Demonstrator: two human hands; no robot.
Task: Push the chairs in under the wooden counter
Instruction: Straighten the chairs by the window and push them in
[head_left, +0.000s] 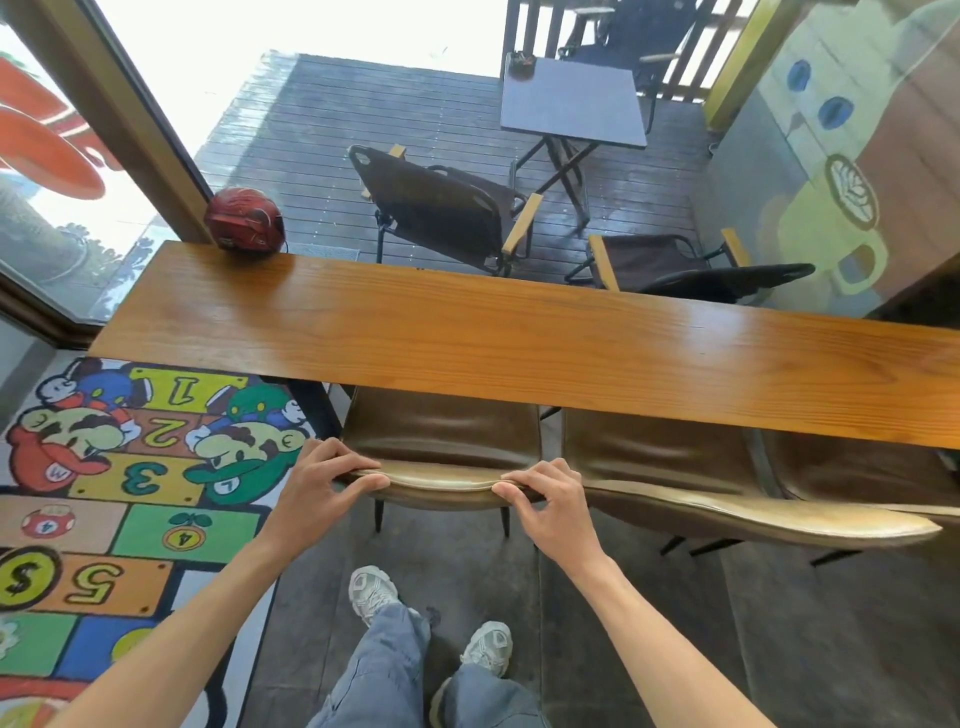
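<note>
Gripping chair (441, 441) backrest top with left hand (322, 486) and right hand (550, 501), fingers curled over it, seat under wooden counter (519, 338).

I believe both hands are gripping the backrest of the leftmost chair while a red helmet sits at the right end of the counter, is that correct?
Not quite. In the head view the left hand and right hand do grip the backrest of the leftmost chair, but the red helmet sits at the left end of the counter, not the right.
</note>
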